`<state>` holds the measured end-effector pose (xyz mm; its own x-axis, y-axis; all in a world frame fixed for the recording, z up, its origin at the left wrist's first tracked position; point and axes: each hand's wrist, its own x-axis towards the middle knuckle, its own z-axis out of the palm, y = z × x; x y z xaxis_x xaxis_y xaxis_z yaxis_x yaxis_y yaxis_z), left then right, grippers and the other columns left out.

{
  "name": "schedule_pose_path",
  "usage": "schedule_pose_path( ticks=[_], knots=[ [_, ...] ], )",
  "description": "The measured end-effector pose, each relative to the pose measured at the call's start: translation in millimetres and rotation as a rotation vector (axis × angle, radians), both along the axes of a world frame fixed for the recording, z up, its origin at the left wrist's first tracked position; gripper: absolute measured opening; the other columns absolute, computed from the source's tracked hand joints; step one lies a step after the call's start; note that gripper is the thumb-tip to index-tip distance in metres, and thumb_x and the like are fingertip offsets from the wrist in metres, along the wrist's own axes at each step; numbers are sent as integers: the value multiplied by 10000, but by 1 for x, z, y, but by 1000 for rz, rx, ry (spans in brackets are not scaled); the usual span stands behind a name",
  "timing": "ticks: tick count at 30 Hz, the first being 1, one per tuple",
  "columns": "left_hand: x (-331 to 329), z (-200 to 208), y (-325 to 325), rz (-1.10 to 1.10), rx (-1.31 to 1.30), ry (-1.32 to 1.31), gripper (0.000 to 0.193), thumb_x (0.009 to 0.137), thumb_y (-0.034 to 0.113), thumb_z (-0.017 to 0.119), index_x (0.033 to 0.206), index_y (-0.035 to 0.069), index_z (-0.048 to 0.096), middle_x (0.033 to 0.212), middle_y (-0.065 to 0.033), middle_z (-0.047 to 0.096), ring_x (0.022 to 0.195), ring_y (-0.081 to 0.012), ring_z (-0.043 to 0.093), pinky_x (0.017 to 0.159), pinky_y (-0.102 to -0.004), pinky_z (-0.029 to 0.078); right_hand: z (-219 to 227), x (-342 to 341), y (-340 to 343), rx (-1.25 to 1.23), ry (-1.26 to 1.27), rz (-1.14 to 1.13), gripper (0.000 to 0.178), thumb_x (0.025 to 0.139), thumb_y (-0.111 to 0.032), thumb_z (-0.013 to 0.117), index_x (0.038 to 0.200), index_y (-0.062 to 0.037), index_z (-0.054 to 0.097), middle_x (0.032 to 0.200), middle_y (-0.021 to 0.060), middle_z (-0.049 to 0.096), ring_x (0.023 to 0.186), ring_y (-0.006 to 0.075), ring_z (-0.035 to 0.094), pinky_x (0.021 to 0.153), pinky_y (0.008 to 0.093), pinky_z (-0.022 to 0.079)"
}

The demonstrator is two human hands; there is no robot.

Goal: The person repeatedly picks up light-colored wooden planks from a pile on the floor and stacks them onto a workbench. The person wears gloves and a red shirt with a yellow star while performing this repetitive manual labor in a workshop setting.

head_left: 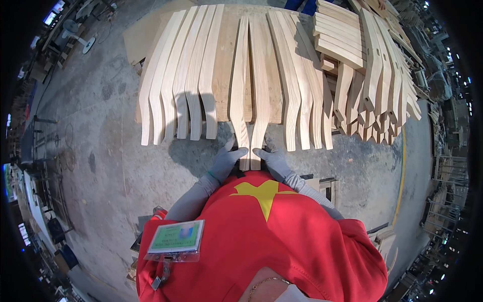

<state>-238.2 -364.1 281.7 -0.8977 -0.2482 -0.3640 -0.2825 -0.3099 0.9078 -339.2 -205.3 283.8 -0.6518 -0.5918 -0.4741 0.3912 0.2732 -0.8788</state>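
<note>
Atop wood board [225, 65]: curved pcs [259, 75]; concrete flr [110, 136] (fan [71, 27] far L).

Cream, grain-streaked wooden pieces [260, 65], grey gloves [225, 160], red shirt [271, 241] with yellow star [262, 194]

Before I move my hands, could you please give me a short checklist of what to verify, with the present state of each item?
1. Left hand on the near end of the left wooden piece: ok.
2. Right hand on the near end of the right wooden piece: ok.
3. Held pieces clear of the left row of pieces: ok, bare board shows between.
4. Far ends clear of the right row of pieces: cannot tell, they lie very close.
5. Grip underneath: cannot tell, the wood hides it.
</note>
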Motion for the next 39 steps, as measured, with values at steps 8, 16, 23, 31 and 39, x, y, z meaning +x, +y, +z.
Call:
schedule_pose_path(
  ticks=[8,16,23,31,39],
  knots=[
    [-7,-12,0,-91,710,28,487,831,37,504,1306,-14,411,1185,-143,560,1074,-225,560,944,-339,442,-21,-20,-3,-137,-185,103,549,783,-167,691,1228,75,480,1086,125,631,924,172,610,808,283,481],
    [10,-14,5,-49,-174,26,614,857,151,607,1378,-3,321,970,-57,571,776,-103,543,714,-246,472,-27,15,-2,376,699,122,619,794,-327,661,1231,62,458,1141,258,575,979,384,604,809,405,487],
    [1,-38,0,30,396,60,519,810,194,645,1263,28,453,987,-80,616,868,-166,606,739,-295,502,24,-51,-66,535,921,126,919,724,-510,684,1390,-21,281,1348,298,375,1190,395,455,972,429,395],
    [-14,-55,8,-17,581,-32,337,825,150,633,1135,51,544,992,-71,630,906,-211,617,755,-365,520,58,-122,-175,800,766,125,988,634,-433,717,1420,-75,237,1381,353,240,1154,464,434,960,523,357],
    [-15,22,-1,-437,458,57,370,864,173,588,1215,73,528,1151,-104,540,1022,-230,546,873,-357,460,105,-154,-111,-257,-16,81,513,778,-126,618,1225,94,494,1000,162,647,919,213,629,837,290,495]
  ],
)
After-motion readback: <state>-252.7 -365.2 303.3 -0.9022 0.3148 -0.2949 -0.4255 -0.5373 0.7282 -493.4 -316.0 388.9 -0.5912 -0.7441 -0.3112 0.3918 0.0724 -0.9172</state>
